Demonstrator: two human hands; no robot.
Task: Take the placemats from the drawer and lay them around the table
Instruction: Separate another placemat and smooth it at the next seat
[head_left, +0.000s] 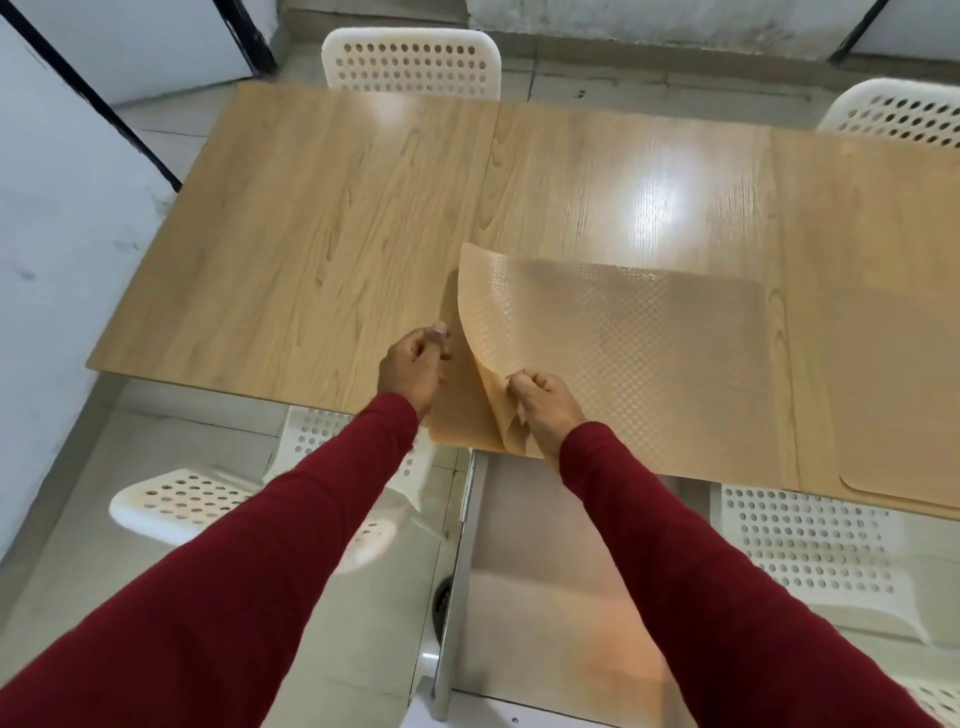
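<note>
Home dining area, wooden table (332, 218), white perforated chairs (413, 62), tiled floor (171, 436)

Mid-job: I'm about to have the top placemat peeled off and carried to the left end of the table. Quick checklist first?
1. Right hand pinching the top placemat at its near-left corner: ok.
2. Left hand pinning the lower placemat: cannot tell, contact is blurred.
3. Layers separating: ok, the left edge is curled up.
4. Left end of the table bare: ok.
5. Another placemat already laid flat at right: ok.
6. Lower mat fully on the table: not ok, it overhangs the near edge.
</note>
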